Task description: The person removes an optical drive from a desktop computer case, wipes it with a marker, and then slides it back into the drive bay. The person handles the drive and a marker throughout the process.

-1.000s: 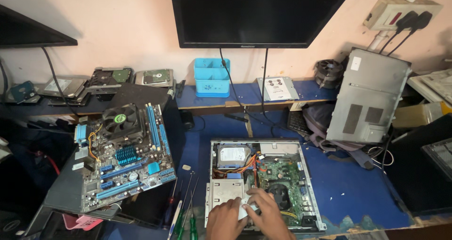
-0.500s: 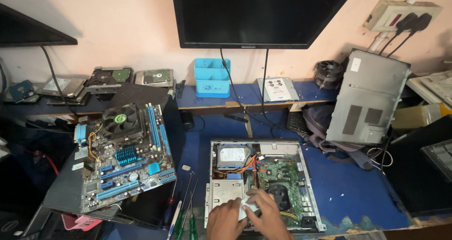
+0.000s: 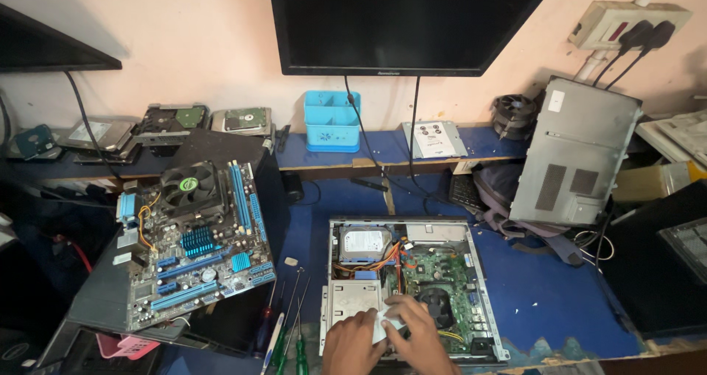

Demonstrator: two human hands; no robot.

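Little has moved since the earlier frame: both hands have stayed low over the front of the open grey desktop computer case (image 3: 412, 287), with the fingers shifted only slightly around the small pale flat part (image 3: 388, 320) between them. The left hand (image 3: 353, 342) and right hand (image 3: 418, 337) are close together, touching that part from either side; whether either is truly clamped on it I cannot tell, since the fingers hide its edges. The part sits over the case's silver metal drive tray (image 3: 346, 301), just beside the round black cooling fan (image 3: 434, 305) on the green circuit board.

The likely trouble, as I judge it, is a slip: the orange and red cables (image 3: 379, 261) run close behind the hands, and a jerk could tug them or knock the board. The case also lies near the counter's (image 3: 530, 301) front edge.

Just left of it lie several long screwdrivers (image 3: 291, 323) (one with a green handle), and beyond them a loose blue-slotted motherboard (image 3: 193, 242) rests tilted on a black box. None of these has shifted, and the camera's view matches the earlier one.
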